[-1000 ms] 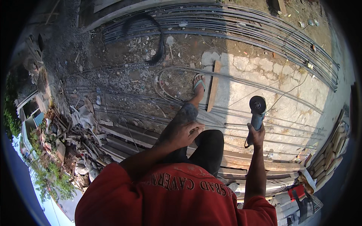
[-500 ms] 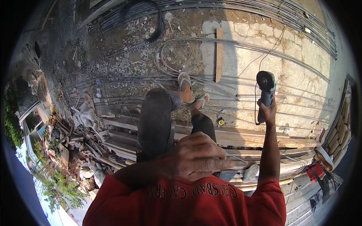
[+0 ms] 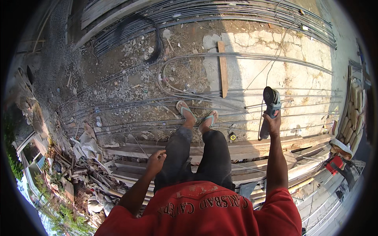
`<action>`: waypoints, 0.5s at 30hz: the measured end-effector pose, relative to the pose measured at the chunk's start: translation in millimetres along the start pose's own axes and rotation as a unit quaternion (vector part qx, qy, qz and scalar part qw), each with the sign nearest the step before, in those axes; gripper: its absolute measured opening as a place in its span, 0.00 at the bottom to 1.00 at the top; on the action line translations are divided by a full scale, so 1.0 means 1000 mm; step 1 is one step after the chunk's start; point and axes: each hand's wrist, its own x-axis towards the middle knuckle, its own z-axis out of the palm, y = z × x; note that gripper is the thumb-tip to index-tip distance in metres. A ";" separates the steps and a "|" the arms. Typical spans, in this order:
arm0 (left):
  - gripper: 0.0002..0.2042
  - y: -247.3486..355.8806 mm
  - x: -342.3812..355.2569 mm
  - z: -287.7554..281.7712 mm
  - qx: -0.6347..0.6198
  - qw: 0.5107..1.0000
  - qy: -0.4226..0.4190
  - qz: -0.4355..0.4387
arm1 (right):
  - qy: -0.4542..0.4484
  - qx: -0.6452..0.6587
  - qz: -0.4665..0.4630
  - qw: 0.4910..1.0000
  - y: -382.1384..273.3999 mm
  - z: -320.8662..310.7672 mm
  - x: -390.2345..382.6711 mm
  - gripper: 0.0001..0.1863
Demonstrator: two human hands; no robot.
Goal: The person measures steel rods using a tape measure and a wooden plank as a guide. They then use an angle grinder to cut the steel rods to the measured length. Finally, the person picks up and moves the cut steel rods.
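Note:
My right hand [image 3: 274, 122] grips the body of an angle grinder [image 3: 273, 103], held out to the right over the sunlit concrete with its dark disc at the far end. Beside the grinder a dark cord loops down, and a thin cable runs away from it. My left hand [image 3: 156, 160] hangs beside my left thigh, fingers curled; a small pale spot shows between them, too small to name. Several thin steel bars [image 3: 291, 115] lie across the ground beneath the grinder. Near my feet sits a small yellow-and-black round thing [image 3: 232, 136].
Timber planks [image 3: 271, 147] are stacked close by my legs. A lone wooden board [image 3: 223, 70] lies ahead, with a large bundle of steel bars [image 3: 236, 15] farther off. Scrap [image 3: 75, 173] is heaped on the left; filled sacks [image 3: 352, 122] stand at the right.
My left hand has dropped from in front of my chest to beside my left thigh. My left leg, raised earlier, has come down, with both feet now side by side. The grinder stays in my right hand.

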 end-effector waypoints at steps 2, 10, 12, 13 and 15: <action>0.18 -0.034 0.046 -0.020 0.055 0.998 -0.017 -0.010 | -0.012 0.018 -0.033 0.999 0.000 0.027 0.011 0.23; 0.14 0.206 0.202 0.011 -0.088 0.951 0.005 0.297 | -0.011 0.132 0.133 0.982 -0.026 0.091 0.066 0.38; 0.15 0.265 0.217 0.039 -0.154 0.939 -0.053 0.302 | -0.031 0.140 0.174 0.974 -0.048 0.114 0.088 0.43; 0.16 0.285 0.226 0.056 -0.164 0.928 -0.079 0.324 | -0.041 0.161 0.192 0.967 -0.068 0.129 0.099 0.43; 0.20 0.321 0.239 0.084 -0.141 0.927 -0.097 0.335 | -0.061 0.222 0.237 0.944 -0.077 0.151 0.131 0.43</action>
